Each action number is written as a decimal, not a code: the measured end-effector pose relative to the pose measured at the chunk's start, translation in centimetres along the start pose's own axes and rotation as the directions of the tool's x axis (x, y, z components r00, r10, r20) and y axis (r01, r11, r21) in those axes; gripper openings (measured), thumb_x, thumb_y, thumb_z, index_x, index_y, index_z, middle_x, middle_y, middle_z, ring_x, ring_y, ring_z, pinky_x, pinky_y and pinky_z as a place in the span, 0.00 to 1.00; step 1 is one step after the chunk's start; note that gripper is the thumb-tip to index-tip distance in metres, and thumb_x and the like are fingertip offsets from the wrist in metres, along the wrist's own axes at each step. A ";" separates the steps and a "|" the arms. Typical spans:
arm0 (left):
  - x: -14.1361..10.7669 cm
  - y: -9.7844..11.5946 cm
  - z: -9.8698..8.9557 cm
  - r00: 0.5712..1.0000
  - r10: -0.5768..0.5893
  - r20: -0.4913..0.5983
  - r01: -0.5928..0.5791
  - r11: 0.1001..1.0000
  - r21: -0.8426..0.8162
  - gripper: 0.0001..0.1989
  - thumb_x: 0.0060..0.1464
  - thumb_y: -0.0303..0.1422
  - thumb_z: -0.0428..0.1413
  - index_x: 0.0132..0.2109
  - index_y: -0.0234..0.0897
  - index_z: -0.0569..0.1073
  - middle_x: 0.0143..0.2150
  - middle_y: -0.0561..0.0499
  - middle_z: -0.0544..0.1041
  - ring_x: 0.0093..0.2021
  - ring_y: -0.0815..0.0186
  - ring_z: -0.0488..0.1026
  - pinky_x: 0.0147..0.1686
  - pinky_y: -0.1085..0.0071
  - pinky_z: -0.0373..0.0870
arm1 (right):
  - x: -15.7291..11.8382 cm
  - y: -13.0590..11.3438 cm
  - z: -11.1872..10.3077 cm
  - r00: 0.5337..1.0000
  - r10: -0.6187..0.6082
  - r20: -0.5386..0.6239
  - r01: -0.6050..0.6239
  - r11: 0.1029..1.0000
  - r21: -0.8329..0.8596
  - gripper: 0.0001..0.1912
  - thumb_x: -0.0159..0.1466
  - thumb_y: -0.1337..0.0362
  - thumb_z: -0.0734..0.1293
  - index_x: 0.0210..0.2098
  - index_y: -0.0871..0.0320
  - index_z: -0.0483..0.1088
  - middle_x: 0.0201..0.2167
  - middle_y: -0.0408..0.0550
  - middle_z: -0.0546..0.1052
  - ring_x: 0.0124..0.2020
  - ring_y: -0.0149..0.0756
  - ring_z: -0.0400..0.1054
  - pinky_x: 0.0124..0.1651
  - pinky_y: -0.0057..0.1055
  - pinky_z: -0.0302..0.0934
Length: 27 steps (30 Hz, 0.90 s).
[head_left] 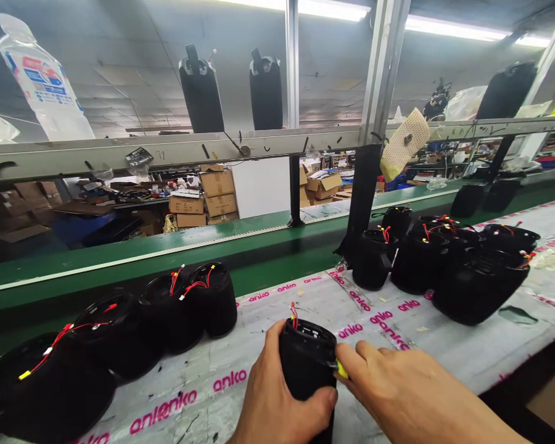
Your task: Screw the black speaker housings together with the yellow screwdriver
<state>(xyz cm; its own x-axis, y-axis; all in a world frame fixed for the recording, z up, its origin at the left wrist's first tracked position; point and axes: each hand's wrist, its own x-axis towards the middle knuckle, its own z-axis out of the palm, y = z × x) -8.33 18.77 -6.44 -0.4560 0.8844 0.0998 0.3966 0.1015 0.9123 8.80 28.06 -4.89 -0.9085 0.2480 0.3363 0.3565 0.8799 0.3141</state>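
My left hand [287,394] is wrapped round a black cylindrical speaker housing [305,357], which stands upright and slightly tilted at the lower centre. From its open top, with an oval rim and a recess inside, a red wire with a small plug [295,314] sticks up at the back left. Against the right side of the rim, my right hand [393,382] is closed in a pinch. A small yellow piece [341,369] shows beneath its fingers; the rest of it is hidden, so its kind cannot be made out.
Several similar black housings [217,308] with red wires line the left side. More housings [476,290] cluster at the right on the pink-printed white covering [231,381]. Behind runs a green conveyor [268,262]. Overhead, a metal shelf [166,151] carries a bottle [46,80] and two upright speakers.
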 end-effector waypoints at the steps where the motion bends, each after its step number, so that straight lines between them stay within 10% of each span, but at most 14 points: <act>1: 0.0 0.0 0.1 1.000 -0.008 -0.009 0.008 1.000 0.018 0.37 0.38 0.31 0.60 0.59 0.40 0.62 0.50 0.44 0.79 0.50 0.50 0.76 0.53 0.54 0.70 | -0.1 0.1 0.2 1.000 -0.016 -0.003 0.016 1.000 0.001 0.23 0.45 0.79 0.64 0.38 0.53 0.64 0.25 0.41 0.72 0.18 0.39 0.67 0.22 0.39 0.37; 10: 0.1 -1.3 -1.3 0.990 0.089 0.107 -0.058 0.962 -0.267 0.38 0.46 0.39 0.64 0.63 0.37 0.62 0.52 0.42 0.79 0.51 0.51 0.77 0.53 0.56 0.72 | -0.4 -0.5 2.1 0.959 0.196 -0.206 -0.064 0.856 0.512 0.08 0.76 0.64 0.54 0.40 0.52 0.60 0.26 0.36 0.74 0.24 0.31 0.72 0.26 0.29 0.55; 27: -0.3 -1.2 -1.4 0.985 0.112 0.129 -0.084 0.974 -0.210 0.38 0.48 0.37 0.65 0.65 0.40 0.65 0.61 0.43 0.75 0.61 0.48 0.71 0.62 0.53 0.66 | 0.2 -0.6 -0.3 0.976 -0.010 -0.216 0.032 0.995 0.097 0.14 0.76 0.67 0.51 0.35 0.52 0.60 0.22 0.39 0.69 0.17 0.33 0.65 0.21 0.36 0.45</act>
<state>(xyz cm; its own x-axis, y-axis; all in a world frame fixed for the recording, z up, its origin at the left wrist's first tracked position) -9.72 17.76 -6.99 -0.3020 0.9414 0.1498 0.2573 -0.0708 0.9637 8.46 27.51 -4.77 -0.8438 0.1456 0.5166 0.3042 0.9227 0.2369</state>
